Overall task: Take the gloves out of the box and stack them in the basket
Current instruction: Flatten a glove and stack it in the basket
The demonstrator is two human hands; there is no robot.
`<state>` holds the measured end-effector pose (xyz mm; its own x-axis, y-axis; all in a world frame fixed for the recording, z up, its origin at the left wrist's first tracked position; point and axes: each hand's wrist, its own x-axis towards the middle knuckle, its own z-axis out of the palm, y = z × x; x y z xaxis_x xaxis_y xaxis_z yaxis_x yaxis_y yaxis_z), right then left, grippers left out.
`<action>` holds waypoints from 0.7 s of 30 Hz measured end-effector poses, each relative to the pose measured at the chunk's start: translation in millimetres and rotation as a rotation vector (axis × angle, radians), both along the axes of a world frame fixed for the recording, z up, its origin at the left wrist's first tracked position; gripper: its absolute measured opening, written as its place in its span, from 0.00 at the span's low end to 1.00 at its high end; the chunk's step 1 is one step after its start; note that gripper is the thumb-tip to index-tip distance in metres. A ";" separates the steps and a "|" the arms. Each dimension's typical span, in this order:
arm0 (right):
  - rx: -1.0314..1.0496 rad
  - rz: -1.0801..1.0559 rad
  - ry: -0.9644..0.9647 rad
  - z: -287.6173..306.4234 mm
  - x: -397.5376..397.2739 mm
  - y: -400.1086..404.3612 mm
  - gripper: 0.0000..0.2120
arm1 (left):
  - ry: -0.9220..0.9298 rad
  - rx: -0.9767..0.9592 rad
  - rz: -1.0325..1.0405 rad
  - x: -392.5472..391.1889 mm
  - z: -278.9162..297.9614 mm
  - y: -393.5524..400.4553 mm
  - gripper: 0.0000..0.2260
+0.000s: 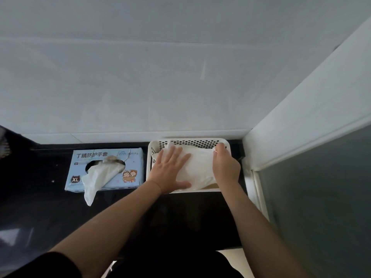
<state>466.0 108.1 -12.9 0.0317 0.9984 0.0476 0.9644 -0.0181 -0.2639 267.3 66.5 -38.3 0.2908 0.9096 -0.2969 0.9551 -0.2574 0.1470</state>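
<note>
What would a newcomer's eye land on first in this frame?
Both hands meet in the white basket by the right wall: the left hand presses flat on the white gloves, the right hand grips their far edge. Left of it, a glove trails from the blue box.

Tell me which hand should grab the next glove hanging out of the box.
Left, probably. The left hand lies flat on the gloves in the basket, on the side next to the box, where a glove hangs out. The right hand pinches the gloves at the far side.
</note>
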 end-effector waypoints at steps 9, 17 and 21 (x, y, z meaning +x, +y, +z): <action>0.060 0.319 -0.562 -18.6 13.6 -1.0 0.17 | 0.104 -0.101 0.009 -1.5 -5.2 8.2 0.51; 0.094 0.364 -0.191 7.5 -23.7 -5.0 0.08 | 0.140 -0.088 0.005 -0.2 -10.5 9.0 0.51; -0.344 0.356 -0.146 -5.1 -24.3 -12.9 0.22 | 0.151 -0.084 -0.010 1.5 -12.1 9.2 0.51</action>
<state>441.8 95.1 -18.1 -0.2953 0.9047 -0.3070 0.9530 0.2560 -0.1623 268.8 75.7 -50.4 0.2463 0.8769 -0.4128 0.9653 -0.2600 0.0236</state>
